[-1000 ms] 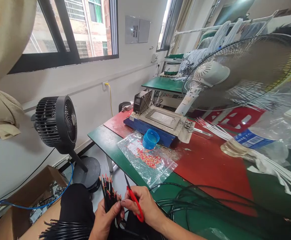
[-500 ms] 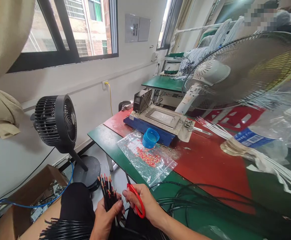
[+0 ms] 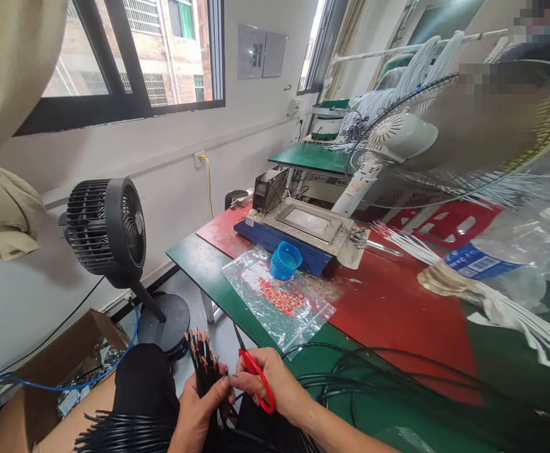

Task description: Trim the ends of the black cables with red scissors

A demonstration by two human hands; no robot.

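My left hand (image 3: 204, 402) is wrapped round a bundle of black cables (image 3: 205, 371) whose stripped ends show red and yellowish wires at the top. In my right hand (image 3: 270, 380) are red-handled scissors (image 3: 264, 376), their dark blades pointing up and left. The right thumb and a fingertip meet the left fingers at the bundle's right side; what lies between them is too small to tell. More black cables (image 3: 124, 433) lie across my lap at the lower left.
On the table (image 3: 398, 314) are a plastic bag with red and yellow bits (image 3: 279, 299), a blue cup (image 3: 285, 260), a blue-sided metal device (image 3: 284, 242) and cable loops (image 3: 350, 371). Fans stand left (image 3: 107, 226) and right (image 3: 400, 135); an open carton (image 3: 24, 402) sits lower left.
My right thumb has moved down and left against the left fingers. The scissors' blades have shifted slightly left and show more. The blurred figure behind the right fan has moved right.
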